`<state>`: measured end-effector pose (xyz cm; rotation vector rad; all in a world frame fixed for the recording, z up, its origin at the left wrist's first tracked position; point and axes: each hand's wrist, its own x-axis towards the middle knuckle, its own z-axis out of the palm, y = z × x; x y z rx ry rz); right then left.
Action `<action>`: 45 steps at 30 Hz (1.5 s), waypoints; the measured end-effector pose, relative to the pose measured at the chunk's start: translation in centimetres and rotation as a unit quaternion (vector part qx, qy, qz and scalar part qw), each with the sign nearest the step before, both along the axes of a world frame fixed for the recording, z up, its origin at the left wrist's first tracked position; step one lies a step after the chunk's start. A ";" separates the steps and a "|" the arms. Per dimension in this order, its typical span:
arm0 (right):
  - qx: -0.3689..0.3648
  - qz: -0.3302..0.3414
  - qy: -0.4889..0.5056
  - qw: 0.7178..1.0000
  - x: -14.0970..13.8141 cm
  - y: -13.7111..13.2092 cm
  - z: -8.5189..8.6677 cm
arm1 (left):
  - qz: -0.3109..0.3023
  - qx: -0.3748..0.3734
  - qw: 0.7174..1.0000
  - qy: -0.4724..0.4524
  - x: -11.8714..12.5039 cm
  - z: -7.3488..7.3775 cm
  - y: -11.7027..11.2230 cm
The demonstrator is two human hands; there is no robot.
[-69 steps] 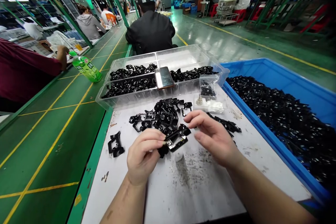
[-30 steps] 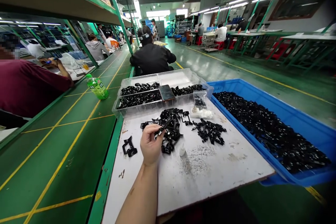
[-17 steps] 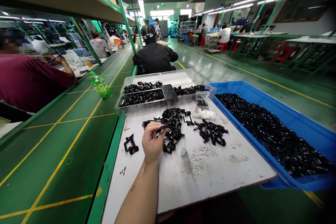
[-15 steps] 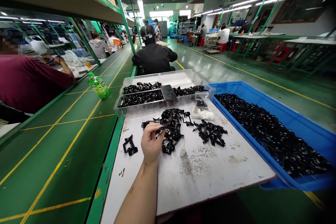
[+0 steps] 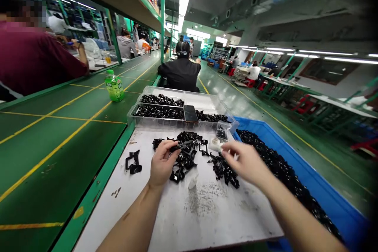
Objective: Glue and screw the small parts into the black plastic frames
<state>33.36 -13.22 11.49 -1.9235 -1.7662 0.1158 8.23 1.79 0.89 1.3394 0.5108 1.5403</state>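
My left hand [image 5: 162,163] pinches a black plastic part [image 5: 178,146] between thumb and fingers, above a heap of black plastic frames [image 5: 184,162]. My right hand [image 5: 243,162] hovers over a pile of small black parts [image 5: 226,171], its fingertips beside a white block [image 5: 215,145]. Its fingers are bent and slightly blurred, with a gap between thumb and forefinger; no held thing can be made out. One black frame [image 5: 134,162] lies apart on the left of the white board [image 5: 236,220]. A small white bottle [image 5: 193,181] stands near the heap.
A clear divided tray [image 5: 141,123] of black parts stands at the back, a phone [image 5: 190,113] on its divider. A blue bin [image 5: 251,123] full of black parts is at right. A green bottle [image 5: 114,86] stands left. A co-worker [image 5: 180,71] sits ahead.
My right hand has come into view from the right, over the small parts. My left hand keeps its black part. The view has tilted and shifted.
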 end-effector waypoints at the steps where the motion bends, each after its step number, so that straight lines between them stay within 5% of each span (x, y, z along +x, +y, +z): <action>1: -0.056 0.001 -0.048 0.997 -0.1 1.0 -1.2 | -0.004 -0.010 1.000 0.003 0.0 0.1 0.0; 5: -0.171 0.005 -0.145 0.975 -1.1 4.3 -6.4 | -0.039 -0.068 0.997 0.013 0.3 0.1 -0.1; 9: -0.180 -0.003 -0.157 0.971 -1.2 5.9 -8.4 | -0.105 -0.144 0.984 0.028 0.6 0.1 -0.7; 13: -0.146 0.030 -0.116 0.982 0.0 5.6 -8.1 | -0.142 -0.203 0.968 0.034 0.6 0.4 -1.3; 16: -0.016 0.047 0.000 0.999 0.7 4.4 -7.8 | -0.164 -0.233 0.959 0.001 0.5 0.5 -1.7; 20: 0.098 0.036 0.150 0.983 0.5 2.8 -7.5 | -0.195 -0.229 0.953 -0.021 0.6 0.7 -2.3; 25: 0.129 0.004 0.355 0.926 -0.2 1.9 -7.9 | -0.204 -0.203 0.957 0.023 0.6 1.1 -2.9; 28: 0.160 -0.032 0.404 0.900 -0.7 1.5 -6.5 | -0.216 -0.207 0.953 0.043 0.6 0.9 -3.0; 34: 0.105 0.063 0.385 0.915 -4.6 2.4 -2.1 | -0.202 -0.236 0.950 0.008 0.8 1.1 -3.0; 41: 0.246 0.079 0.394 0.882 -6.0 3.2 -6.3 | -0.201 -0.266 0.942 -0.041 1.1 1.7 -2.8; 45: 0.260 0.102 0.390 0.878 -6.4 3.0 -7.4 | -0.208 -0.281 0.936 -0.039 1.0 2.0 -2.9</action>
